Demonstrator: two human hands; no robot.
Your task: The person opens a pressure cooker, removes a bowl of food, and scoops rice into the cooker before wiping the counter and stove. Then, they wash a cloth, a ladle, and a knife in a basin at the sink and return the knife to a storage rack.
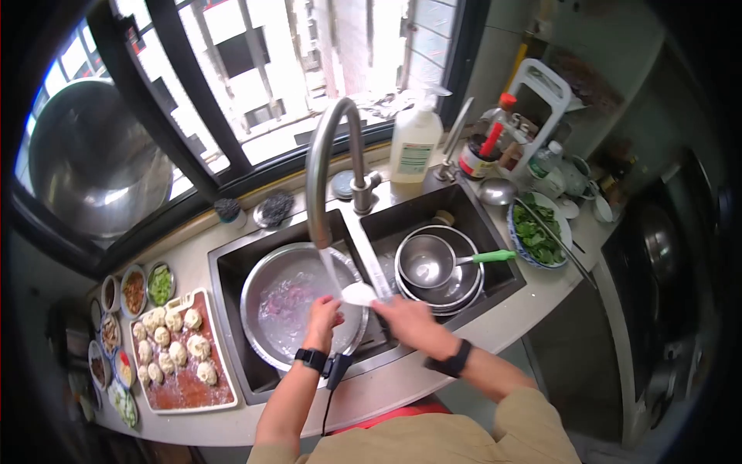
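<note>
My right hand (407, 319) grips a small rounded white dish (358, 294) by its right edge, over the sink divider. Close to the dish's left side is my left hand (321, 319), its fingers curled in; what they hold, if anything, is hidden. From the tall curved tap (317, 178) water runs down near both hands. Below them, a large metal basin (251, 298) sits in the left sink with water and blurry pinkish pieces in it. In the right sink, a small saucepan (427, 263) with a green handle rests on stacked metal bowls (468, 300).
At left, a tray (185, 398) holds several dough buns (178, 353) beside small bowls of chopped food (134, 291). A soap pump bottle (415, 147) stands behind the tap. A bowl of leafy greens (541, 236), a ladle (497, 191) and condiment bottles (502, 116) occupy the right counter.
</note>
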